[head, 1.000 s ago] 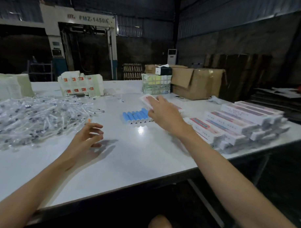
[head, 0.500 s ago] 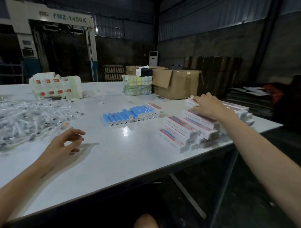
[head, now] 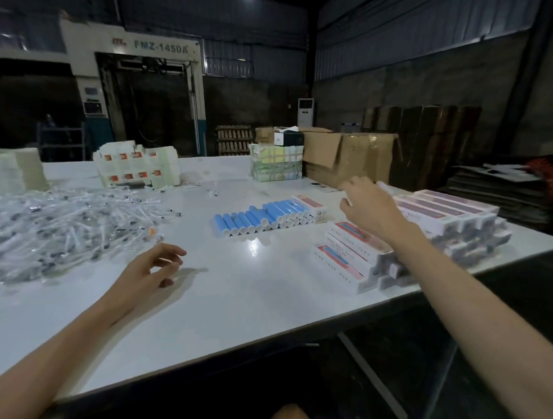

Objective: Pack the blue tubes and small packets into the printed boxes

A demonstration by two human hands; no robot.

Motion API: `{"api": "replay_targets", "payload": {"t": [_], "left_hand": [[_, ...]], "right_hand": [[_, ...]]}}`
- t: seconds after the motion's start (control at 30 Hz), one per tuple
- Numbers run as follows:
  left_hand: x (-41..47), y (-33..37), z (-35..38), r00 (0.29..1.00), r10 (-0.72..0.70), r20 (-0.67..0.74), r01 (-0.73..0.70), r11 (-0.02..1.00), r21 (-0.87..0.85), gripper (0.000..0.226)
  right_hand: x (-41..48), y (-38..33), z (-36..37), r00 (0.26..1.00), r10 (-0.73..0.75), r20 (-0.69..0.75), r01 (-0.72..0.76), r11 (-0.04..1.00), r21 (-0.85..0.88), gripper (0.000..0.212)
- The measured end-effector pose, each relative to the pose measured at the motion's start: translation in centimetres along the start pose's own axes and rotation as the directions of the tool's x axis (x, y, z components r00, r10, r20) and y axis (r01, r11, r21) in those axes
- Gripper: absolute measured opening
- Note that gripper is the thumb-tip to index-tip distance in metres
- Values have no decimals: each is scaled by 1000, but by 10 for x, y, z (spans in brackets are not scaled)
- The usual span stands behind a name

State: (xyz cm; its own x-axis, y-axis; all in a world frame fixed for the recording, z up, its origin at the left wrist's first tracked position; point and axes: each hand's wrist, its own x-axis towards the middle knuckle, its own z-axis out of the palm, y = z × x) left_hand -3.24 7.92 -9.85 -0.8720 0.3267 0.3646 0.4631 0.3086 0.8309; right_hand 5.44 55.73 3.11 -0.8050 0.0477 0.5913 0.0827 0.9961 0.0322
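**White box in reach, nothing packed yet**

Your right hand [head: 367, 209] hovers with fingers spread over the stacked printed boxes [head: 444, 212], perhaps touching one white end; I cannot tell. Your left hand [head: 151, 269] rests half-curled and empty beside the packets [head: 61, 223]. Blue tubes [head: 259, 218] lie between. Next, lift one box.

the white table [head: 234, 302] carries a loose heap of clear small packets [head: 58, 230] at the left, a row of blue tubes [head: 259, 218] lying side by side near the middle, and stacked printed boxes [head: 425, 233] at the right edge. farther back sit white cartons [head: 135, 168], a wrapped bundle [head: 275, 164] and a brown cardboard box [head: 349, 158].
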Motion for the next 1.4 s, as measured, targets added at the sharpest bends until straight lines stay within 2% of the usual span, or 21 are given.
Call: {"api": "replay_targets", "payload": {"t": [0.1,0.2,0.33,0.5,0.6,0.7,0.8,0.9,1.0,1.13,1.23,1.4], "left_hand": [[-4,9,1,997,-78,-20,77,995,-62,15],[-6,16,2,989,-135,-52,128,984,-123,13],[-9,24,2,968,-224,-113,208,968,-138,16],[-13,32,-3,959,-227,-168,213,972,-101,18],[-25,31,-26,936,-258,-238,274,961,36,22],[-53,26,-76,919,-232,-318,324,905,276,17],[-91,24,-149,871,-193,-452,427,752,502,16],[-136,18,-236,796,-181,-578,588,459,666,25],[-184,6,-317,651,-227,-725,759,158,632,40],[-233,-24,-375,493,-304,-815,832,-107,544,57],[-244,-48,-387,448,-315,-837,844,-159,512,57],[-243,-60,-403,443,-347,-827,836,-173,520,51]], "right_hand": [[12,-77,13,999,-39,13,33,948,317,27],[20,-158,32,993,-100,66,51,850,524,23],[21,-254,60,986,-153,73,56,700,712,15],[7,-350,92,983,-124,138,-53,525,849,26],[-2,-381,112,966,-45,256,-217,400,890,26],[-4,-389,127,953,-96,286,-226,401,888,22],[-3,-387,136,956,-119,267,-217,328,920,22],[-1,-383,140,960,-99,261,-231,245,942,24],[1,-384,141,957,-120,263,-233,220,947,23],[3,-387,141,953,-164,257,-221,209,953,20],[4,-388,144,950,-170,262,-230,183,956,19],[6,-388,144,950,-161,267,-238,177,955,16]]}}
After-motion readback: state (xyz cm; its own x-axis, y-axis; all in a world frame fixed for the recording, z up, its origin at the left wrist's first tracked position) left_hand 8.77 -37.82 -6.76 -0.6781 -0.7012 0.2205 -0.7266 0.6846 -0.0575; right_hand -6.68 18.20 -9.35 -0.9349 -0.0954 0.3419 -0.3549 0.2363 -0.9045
